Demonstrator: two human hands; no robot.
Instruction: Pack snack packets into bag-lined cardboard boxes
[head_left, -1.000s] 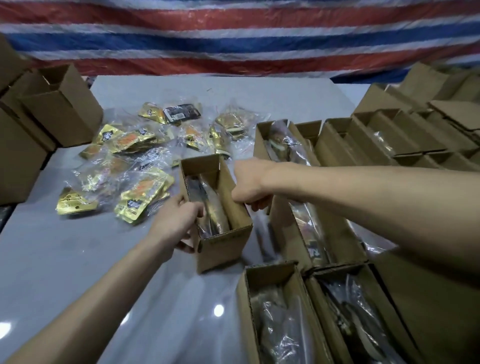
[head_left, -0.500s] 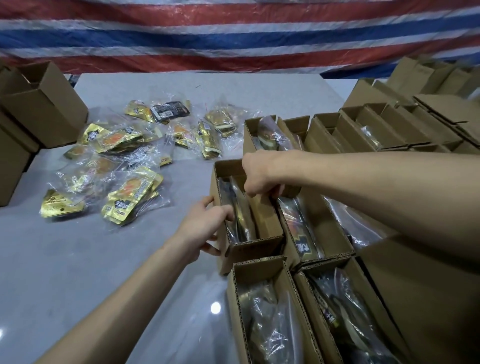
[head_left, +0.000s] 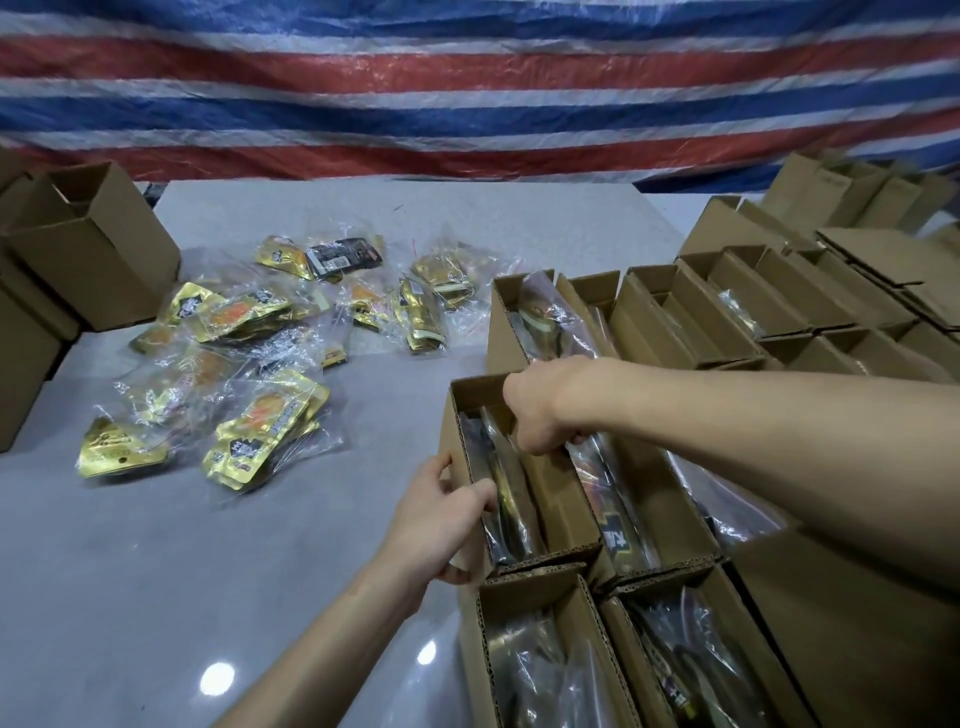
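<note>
A narrow open cardboard box (head_left: 563, 512) with bagged snack packets inside stands on the grey table, pressed against its neighbours in a block of filled boxes. My left hand (head_left: 441, 519) grips its left wall, thumb outside and fingers over the rim. My right hand (head_left: 545, 405) curls over the box's right wall near the far end. Loose gold snack packets in clear bags (head_left: 265, 415) lie scattered on the table to the left.
Filled open boxes (head_left: 670, 519) line the right side, with one box (head_left: 540, 654) right in front of the held one. Rows of boxes (head_left: 737, 306) run to the far right. Stacked boxes (head_left: 98, 249) stand at the left edge. A striped tarp hangs behind.
Both hands slid the box rightward from the open table until it sits against the row of filled boxes. The view shifted right with it.
</note>
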